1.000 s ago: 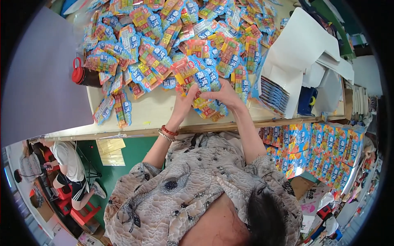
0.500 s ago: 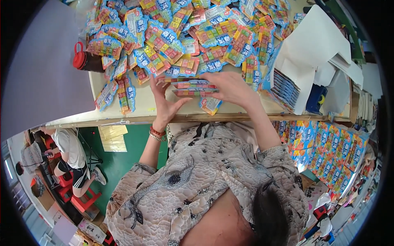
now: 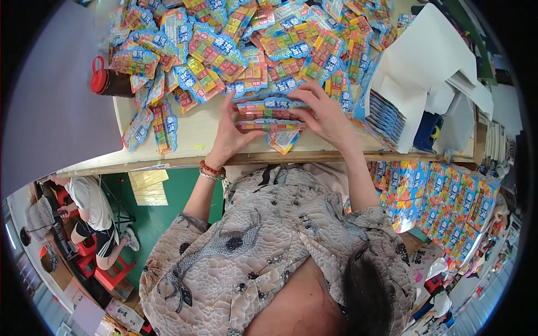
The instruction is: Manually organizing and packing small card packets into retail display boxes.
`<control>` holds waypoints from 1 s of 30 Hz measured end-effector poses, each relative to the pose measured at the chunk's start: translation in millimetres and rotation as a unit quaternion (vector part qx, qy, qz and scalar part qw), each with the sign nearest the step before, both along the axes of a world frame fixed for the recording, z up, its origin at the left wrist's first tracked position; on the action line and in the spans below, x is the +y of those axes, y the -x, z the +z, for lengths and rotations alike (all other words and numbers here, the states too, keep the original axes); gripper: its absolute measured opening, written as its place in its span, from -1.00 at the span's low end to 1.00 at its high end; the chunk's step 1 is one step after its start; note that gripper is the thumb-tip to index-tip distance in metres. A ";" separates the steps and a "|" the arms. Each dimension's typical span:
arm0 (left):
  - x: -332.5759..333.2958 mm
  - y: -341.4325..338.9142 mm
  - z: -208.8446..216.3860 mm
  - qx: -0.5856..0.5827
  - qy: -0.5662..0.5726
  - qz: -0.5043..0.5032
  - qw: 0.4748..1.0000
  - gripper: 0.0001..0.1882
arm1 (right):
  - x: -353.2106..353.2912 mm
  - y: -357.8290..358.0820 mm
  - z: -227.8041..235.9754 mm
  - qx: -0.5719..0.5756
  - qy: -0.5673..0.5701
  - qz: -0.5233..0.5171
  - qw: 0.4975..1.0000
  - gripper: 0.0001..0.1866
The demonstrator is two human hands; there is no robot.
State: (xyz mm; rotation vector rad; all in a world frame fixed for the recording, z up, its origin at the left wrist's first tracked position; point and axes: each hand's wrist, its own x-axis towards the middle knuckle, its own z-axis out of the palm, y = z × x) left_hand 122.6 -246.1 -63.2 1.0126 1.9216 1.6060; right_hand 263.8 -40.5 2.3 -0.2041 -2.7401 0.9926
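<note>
A pale table spans the view, and over its far half spreads a heap of candy packets whose long axes lie every which way. Below the table's right side stand stacked blue boxes. On the table's right is an open white carton, with a row of packets packed face to face inside.

The left hand and right hand face each other near the front edge. Between them is the held bundle — a few packets tipped up, seen nearly edge-on. Its long axis runs left to right, roughly parallel to the table edge; the wavy blue borders point up and away from the person. The right thumb and forefinger are clamped on its right end. The left thumb and fingers bracket the other end; I cannot tell how firmly they press.

A dark bottle with a red lid lies beside the heap, its lid pointing left. Partly under the bundle lies a loose packet, one corner toward the person — its long axis is hidden.
</note>
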 end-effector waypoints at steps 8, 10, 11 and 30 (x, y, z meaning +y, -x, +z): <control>1.1 6.3 -4.5 -0.111 0.121 -0.085 0.983 -0.24 | -3.9 -29.1 20.9 0.006 -0.136 -0.083 0.987 -0.31; -0.1 6.2 -6.6 -0.103 0.098 -0.080 0.987 -0.36 | -2.5 -40.8 16.9 -0.020 -0.115 -0.139 0.983 -0.34; -0.8 6.4 -5.8 -0.104 0.097 -0.081 0.986 -0.36 | -0.8 -46.9 12.8 -0.042 -0.093 -0.194 0.976 -0.36; -11.2 12.6 -11.8 0.083 -0.003 -0.021 0.996 -0.22 | 8.9 27.3 -14.6 -0.060 -0.021 -0.006 0.998 -0.71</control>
